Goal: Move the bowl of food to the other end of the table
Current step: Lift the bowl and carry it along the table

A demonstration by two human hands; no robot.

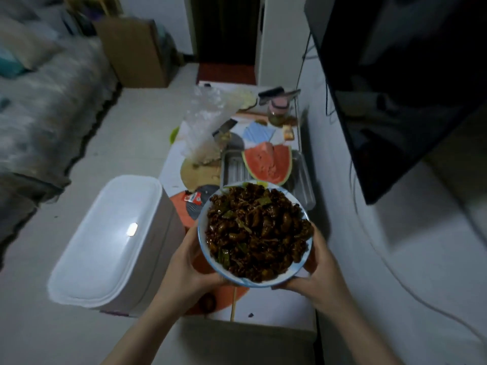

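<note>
A white bowl with a blue rim (274, 283) is heaped with dark brown stir-fried food (257, 234). It is lifted above the near end of a long, low white table (276, 312). My left hand (189, 262) grips the bowl's left side and my right hand (315, 272) grips its right side, fingers curled under the rim. An orange mat (238, 295) lies on the table directly below the bowl.
Beyond the bowl sit a watermelon half (267, 164) on a metal tray (234, 168), a round board (196, 175), plastic bags (208, 119), a knife and a jar (278, 114). A white lidded bin (110, 238) stands left of the table; a dark TV (400, 75) hangs on the right wall.
</note>
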